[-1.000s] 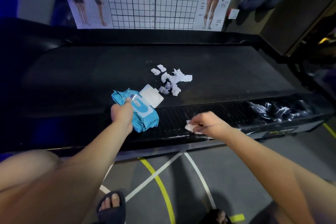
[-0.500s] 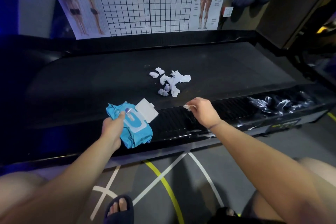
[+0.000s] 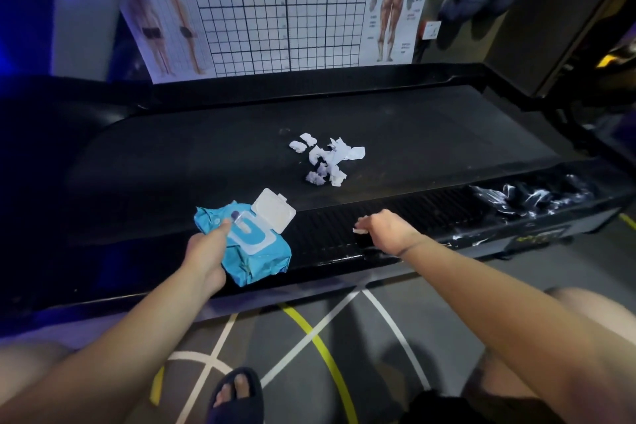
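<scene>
- Our left hand [image 3: 206, 251] grips the blue wipes pack [image 3: 253, 248], its white lid [image 3: 273, 210] flipped open, at the near edge of the treadmill belt [image 3: 172, 155].
- To its right, our right hand [image 3: 389, 229] curls round a small white wipe [image 3: 359, 230] on the ribbed side rail [image 3: 327, 234].
- Farther off, torn white scraps [image 3: 327, 160] lie on the treadmill belt.

Torn paper scraps [image 3: 327, 162]; crumpled plastic [image 3: 526, 196] right; grid poster [image 3: 285, 3] behind.
</scene>
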### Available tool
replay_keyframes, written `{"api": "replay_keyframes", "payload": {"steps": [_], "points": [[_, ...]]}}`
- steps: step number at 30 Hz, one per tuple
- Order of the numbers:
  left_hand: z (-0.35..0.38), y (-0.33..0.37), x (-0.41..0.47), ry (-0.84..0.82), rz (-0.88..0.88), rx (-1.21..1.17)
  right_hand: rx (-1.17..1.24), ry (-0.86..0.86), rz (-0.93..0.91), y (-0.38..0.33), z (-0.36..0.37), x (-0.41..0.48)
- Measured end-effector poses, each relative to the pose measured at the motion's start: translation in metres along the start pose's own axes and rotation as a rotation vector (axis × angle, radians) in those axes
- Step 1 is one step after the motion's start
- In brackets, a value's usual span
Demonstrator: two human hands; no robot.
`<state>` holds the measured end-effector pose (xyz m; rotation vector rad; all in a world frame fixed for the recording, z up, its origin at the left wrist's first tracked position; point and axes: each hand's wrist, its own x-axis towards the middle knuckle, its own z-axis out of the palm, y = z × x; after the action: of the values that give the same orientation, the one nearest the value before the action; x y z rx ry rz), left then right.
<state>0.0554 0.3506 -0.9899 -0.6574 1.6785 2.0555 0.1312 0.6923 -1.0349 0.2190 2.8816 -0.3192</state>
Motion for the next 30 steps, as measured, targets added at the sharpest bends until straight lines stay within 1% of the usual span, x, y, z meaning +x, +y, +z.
{"api": "replay_keyframes", "payload": {"steps": [3,6,8,10,13,15,18,20,24,27,29,30], "points": [[0.008,0.003,-0.018,-0.05,-0.046,-0.115,-0.039,-0.033,-0.016,0.002,-0.003,-0.024],[0.018,-0.011,-0.037,-0.074,-0.123,-0.247,0.032,-0.033,0.018,0.005,-0.024,-0.042],[0.023,-0.024,-0.053,-0.085,-0.171,-0.311,0.108,0.053,0.054,0.005,-0.04,-0.058],[0.024,-0.041,-0.065,-0.117,-0.177,-0.35,0.202,0.172,0.094,0.009,-0.049,-0.074],[0.021,-0.061,-0.07,-0.19,-0.115,-0.342,0.297,0.281,0.235,0.02,-0.047,-0.084],[0.019,-0.071,-0.071,-0.215,-0.078,-0.337,0.35,0.361,0.293,0.021,-0.044,-0.075],[0.015,-0.081,-0.07,-0.209,-0.049,-0.343,0.499,0.454,0.318,0.009,-0.047,-0.057],[0.01,-0.087,-0.066,-0.205,-0.044,-0.36,0.528,0.479,0.295,0.006,-0.05,-0.049],[0.001,-0.093,-0.066,-0.135,-0.037,-0.371,0.558,0.598,0.336,0.023,-0.046,-0.04],[-0.005,-0.102,-0.062,-0.063,-0.054,-0.41,0.525,0.571,0.332,0.027,-0.034,-0.027],[-0.009,-0.106,-0.058,-0.047,-0.068,-0.45,0.435,0.523,0.262,0.025,-0.027,-0.016],[-0.009,-0.106,-0.058,-0.045,-0.067,-0.462,0.387,0.473,0.207,0.022,-0.024,-0.011]]}}
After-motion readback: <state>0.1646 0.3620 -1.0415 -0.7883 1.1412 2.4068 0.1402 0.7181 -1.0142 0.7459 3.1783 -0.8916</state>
